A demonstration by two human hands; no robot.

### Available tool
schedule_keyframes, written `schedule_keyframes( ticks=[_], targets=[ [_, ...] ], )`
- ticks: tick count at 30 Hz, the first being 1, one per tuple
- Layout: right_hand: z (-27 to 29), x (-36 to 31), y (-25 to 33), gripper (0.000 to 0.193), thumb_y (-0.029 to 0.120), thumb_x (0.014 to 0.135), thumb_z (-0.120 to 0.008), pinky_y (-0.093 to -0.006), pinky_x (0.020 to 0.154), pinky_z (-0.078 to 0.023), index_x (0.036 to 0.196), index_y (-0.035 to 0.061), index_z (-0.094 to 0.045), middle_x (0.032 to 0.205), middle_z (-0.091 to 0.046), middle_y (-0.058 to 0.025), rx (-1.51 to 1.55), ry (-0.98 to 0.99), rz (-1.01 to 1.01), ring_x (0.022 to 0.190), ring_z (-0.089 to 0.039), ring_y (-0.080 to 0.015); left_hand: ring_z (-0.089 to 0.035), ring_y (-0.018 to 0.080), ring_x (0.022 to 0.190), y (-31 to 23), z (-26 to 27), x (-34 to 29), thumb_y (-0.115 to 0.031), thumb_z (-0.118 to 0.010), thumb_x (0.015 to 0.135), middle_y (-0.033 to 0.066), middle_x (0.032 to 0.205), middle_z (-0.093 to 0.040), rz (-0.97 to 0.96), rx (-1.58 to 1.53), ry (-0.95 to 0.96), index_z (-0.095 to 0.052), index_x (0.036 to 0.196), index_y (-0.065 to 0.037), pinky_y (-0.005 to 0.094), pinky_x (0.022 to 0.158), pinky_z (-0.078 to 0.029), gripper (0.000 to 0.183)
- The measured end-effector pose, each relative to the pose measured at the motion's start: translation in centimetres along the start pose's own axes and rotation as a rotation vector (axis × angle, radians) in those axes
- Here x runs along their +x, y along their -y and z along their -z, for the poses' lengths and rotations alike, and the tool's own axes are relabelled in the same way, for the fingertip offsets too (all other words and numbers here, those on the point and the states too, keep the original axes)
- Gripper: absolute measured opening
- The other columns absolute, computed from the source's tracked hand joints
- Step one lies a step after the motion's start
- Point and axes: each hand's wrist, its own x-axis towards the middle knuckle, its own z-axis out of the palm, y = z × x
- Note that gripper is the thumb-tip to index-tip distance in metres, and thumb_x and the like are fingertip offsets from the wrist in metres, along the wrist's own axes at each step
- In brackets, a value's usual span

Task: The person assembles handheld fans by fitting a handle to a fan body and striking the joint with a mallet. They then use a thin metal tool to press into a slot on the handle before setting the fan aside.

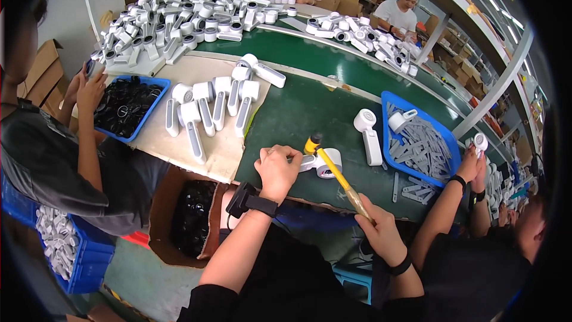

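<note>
A mallet point(335, 170) with a yellow handle and a yellow-and-black head is gripped near its lower end by my right hand point(383, 231). Its head hovers over a white handheld device point(329, 164) with a round head, lying on the green work surface point(280, 113). My left hand point(278, 170) has its fingers curled closed at the handle end of that device, partly hiding it. To the right lies another white device point(370, 137). Beyond it, a blue tray point(386, 156) holds many grey strips point(420, 143) and one white part.
Several white devices point(219, 102) lie on cardboard at left. A blue tray of black parts point(125, 107) and a cardboard box point(164, 217) are nearer. Piled devices point(179, 18) stand beyond. Co-workers sit both sides, one person's hands point(471, 167) holding a device.
</note>
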Motion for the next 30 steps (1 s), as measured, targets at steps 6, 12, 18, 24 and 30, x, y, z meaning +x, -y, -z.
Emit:
schedule_keyframes(
  ticks=[6, 12, 18, 24, 30],
  targets=[
    [-0.1, -0.3, 1.3, 0.049, 0.004, 0.092, -0.066, -0.0269, 0.064, -0.044, 0.138, -0.0017, -0.053, 0.079, -0.055, -0.0099, 0.136, -0.020, -0.060, 0.068, -0.052, -0.0157, -0.060, 0.0338, 0.099, 1.6, 1.0, -0.7, -0.028, -0.075, 0.085, 0.0110, 0.095, -0.070, -0.310, -0.074, -0.100, -0.073, 0.095, -0.006, 0.0430, 0.087, -0.048, 0.024],
    [-0.2, -1.5, 1.9, 0.051, 0.001, 0.090, -0.067, -0.0268, 0.070, -0.048, 0.139, -0.0038, -0.052, 0.091, -0.064, -0.0126, 0.067, -0.003, 0.037, 0.074, -0.059, -0.0164, -0.065, 0.0318, 0.085, 3.8, 3.4, -0.7, -0.020, -0.085, 0.075, 0.0130, 0.090, -0.070, -0.334, -0.117, 0.090, -0.073, 0.093, -0.004, 0.0416, 0.080, -0.051, 0.027],
    [-1.6, -1.8, 0.5, 0.049, 0.000, 0.090, -0.065, -0.0287, 0.072, -0.051, 0.137, -0.0058, -0.052, 0.094, -0.066, -0.0169, -0.042, 0.109, 0.039, 0.077, -0.064, -0.0220, -0.061, 0.0258, 0.093, 3.7, 3.4, -0.7, -0.024, -0.086, 0.072, 0.0060, 0.088, -0.071, -0.295, -0.072, 0.078, -0.075, 0.091, -0.008, 0.0388, 0.084, -0.043, 0.027],
    [-2.6, -2.5, 0.5, 0.050, 0.000, 0.089, -0.067, -0.0325, 0.062, -0.047, 0.137, -0.0032, -0.053, 0.079, -0.057, -0.0137, -0.043, 0.014, 0.126, 0.066, -0.057, -0.0243, -0.059, 0.0262, 0.095, 3.9, 3.5, -0.8, -0.025, -0.086, 0.072, 0.0050, 0.088, -0.070, -0.294, -0.110, 0.056, -0.076, 0.092, -0.010, 0.0387, 0.085, -0.042, 0.027],
    [-3.1, -2.2, 0.5, 0.047, 0.000, 0.090, -0.065, -0.0283, 0.065, -0.046, 0.136, -0.0043, -0.054, 0.084, -0.060, -0.0152, -0.016, 0.002, 0.141, 0.068, -0.056, -0.0197, -0.060, 0.0270, 0.093, 3.9, 3.2, -0.7, -0.025, -0.087, 0.071, 0.0053, 0.088, -0.070, -0.280, -0.117, 0.059, -0.076, 0.092, -0.009, 0.0400, 0.086, -0.043, 0.029]
  ],
)
